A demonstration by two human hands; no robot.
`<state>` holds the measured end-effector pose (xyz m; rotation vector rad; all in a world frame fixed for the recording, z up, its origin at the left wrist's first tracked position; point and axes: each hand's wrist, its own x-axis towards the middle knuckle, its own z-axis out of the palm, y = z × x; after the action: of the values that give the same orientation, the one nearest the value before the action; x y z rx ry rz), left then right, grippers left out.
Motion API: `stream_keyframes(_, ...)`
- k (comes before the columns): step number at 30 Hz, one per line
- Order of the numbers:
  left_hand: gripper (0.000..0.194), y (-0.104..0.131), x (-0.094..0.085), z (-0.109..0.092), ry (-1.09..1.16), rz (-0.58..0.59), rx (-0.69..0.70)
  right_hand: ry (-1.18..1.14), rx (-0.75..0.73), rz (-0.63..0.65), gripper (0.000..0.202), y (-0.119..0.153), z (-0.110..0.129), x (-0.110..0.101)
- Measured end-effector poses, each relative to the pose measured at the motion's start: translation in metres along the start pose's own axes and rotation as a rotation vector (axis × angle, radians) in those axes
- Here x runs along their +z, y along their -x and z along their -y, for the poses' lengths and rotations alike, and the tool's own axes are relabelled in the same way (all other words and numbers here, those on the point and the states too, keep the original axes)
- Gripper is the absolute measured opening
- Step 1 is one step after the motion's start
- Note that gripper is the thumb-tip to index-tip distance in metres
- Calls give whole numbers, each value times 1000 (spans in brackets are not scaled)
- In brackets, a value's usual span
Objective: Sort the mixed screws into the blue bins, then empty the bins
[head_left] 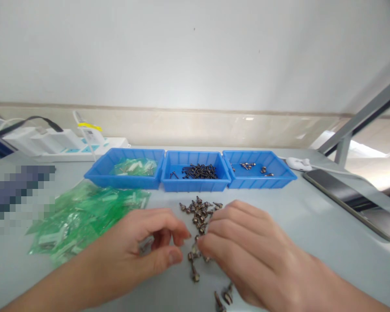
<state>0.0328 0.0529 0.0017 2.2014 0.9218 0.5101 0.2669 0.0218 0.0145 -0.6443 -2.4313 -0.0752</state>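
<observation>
Several metal screws with wide heads (199,212) lie in a loose pile on the grey table, trailing toward the front edge. My right hand (250,251) is over the right side of this pile, its fingers curled and pressed together; what its fingertips hold, if anything, is hidden. To the left of the screws is my left hand (143,247), fingers curved and the thumb apart from the index finger, with nothing clearly held. Green plastic bags with white pieces inside (81,216) lie beyond my left forearm.
Three blue trays stand in a row: the left (130,180) holds a green bag, the middle (195,185) dark screws, the right (263,182) a few metal screws. A phone (351,201) lies at right, a white power strip (110,145) at back left.
</observation>
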Motion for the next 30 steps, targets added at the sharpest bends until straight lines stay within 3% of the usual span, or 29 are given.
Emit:
stream_keyframes(3,31,6,-23,19,-398,-190,-4,257,212,-192,17,4,-17,-27)
stream_keyframes(5,31,9,-33,31,-562,-194,-45,516,373,-308,13,9,-35,-44)
stream_keyframes(7,28,9,-36,40,-632,-120,-63,652,402,-242,8,13,-53,-54)
stream_keyframes(10,21,5,-25,46,-632,-11,-51,626,429,-125,14,16,-68,-53)
stream_keyframes(12,23,1,-16,47,-604,7,-59,532,419,-91,14,13,-62,-42)
stream_keyframes(16,23,-5,-5,42,-531,-41,-47,294,315,-18,15,4,-27,-8)
stream_keyframes(21,13,-8,5,13,-247,-56,2,82,190,91,13,0,3,25)
stream_keyframes(25,12,-5,17,-5,39,-19,-90,18,93,95,20,2,5,26)
stream_keyframes(30,1,-4,23,-3,307,4,-181,7,75,99,32,-2,11,20)
